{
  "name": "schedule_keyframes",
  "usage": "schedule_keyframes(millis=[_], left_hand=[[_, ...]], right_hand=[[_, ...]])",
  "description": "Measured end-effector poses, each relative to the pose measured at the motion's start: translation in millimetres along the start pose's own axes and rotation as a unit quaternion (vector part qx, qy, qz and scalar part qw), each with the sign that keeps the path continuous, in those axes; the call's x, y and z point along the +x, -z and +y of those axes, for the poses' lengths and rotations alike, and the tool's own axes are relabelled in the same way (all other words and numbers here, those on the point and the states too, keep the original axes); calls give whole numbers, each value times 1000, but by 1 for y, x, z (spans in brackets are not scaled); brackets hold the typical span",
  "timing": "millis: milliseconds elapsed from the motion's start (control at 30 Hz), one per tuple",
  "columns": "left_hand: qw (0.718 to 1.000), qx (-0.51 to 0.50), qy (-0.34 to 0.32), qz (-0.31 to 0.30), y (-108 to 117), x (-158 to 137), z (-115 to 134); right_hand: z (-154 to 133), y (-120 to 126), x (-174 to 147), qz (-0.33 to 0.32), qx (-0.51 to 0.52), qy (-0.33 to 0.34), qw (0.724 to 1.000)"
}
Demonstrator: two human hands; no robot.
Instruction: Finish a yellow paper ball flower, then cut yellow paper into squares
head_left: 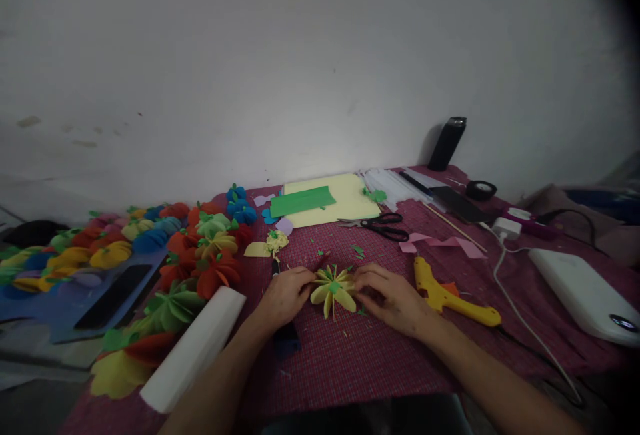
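Note:
A yellow folded-paper pumpkin [329, 303] with a green paper piece at its centre sits over the table between my hands, its leaves fanned out. My left hand [286, 294] has its bent fingers closed at the pumpkin's left edge. On the opposite edge, the curled fingers of my right hand [393, 296] pinch the leaves. Small green paper scraps [357, 249] lie just beyond. A yellow glue gun [453, 298] rests to the right of my right hand. Black-handled scissors [383, 225] lie farther back.
Many finished coloured paper pumpkins [150, 235] crowd the left side, near a white roll [195, 348]. Yellow sheets [350, 192] with a green strip [303, 202] lie at the back. A white power bank [583, 292], cables and a black bottle [449, 144] stand right.

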State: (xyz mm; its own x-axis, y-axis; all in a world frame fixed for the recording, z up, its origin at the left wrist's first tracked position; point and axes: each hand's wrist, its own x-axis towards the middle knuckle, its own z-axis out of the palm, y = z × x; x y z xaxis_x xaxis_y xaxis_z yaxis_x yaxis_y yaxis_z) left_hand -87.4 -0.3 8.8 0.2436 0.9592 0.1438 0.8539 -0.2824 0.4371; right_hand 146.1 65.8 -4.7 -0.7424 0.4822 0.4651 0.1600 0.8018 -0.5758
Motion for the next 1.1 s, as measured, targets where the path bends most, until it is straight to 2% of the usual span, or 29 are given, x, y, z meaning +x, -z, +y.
schedule_keyframes(millis=[167,400,500,633,800,900,1000,1100], left_hand=[[1000,-1,-9,1,0,0,-1],[1000,-13,-11,0,-1,1,-2],[999,-30,-11,-1,0,2,-2],[997,-77,-5,19,-3,4,-1],[985,-135,52,91,-10,5,0],[981,-142,44,124,-5,2,3],[985,-128,13,113,6,-2,7],[991,-111,-11,75,15,-6,11]], right_hand=[[-3,-1,0,-9,-27,-68,997],[4,-3,1,-2,-29,2,1000],[7,-4,1,7,-19,4,1000],[5,-5,2,-5,-4,-30,1000],[3,-6,2,-28,-13,-87,996],[2,-7,1,-27,-13,-121,992],[3,-8,-1,-11,-12,-152,988],[3,-8,-2,-3,-17,-150,989]])
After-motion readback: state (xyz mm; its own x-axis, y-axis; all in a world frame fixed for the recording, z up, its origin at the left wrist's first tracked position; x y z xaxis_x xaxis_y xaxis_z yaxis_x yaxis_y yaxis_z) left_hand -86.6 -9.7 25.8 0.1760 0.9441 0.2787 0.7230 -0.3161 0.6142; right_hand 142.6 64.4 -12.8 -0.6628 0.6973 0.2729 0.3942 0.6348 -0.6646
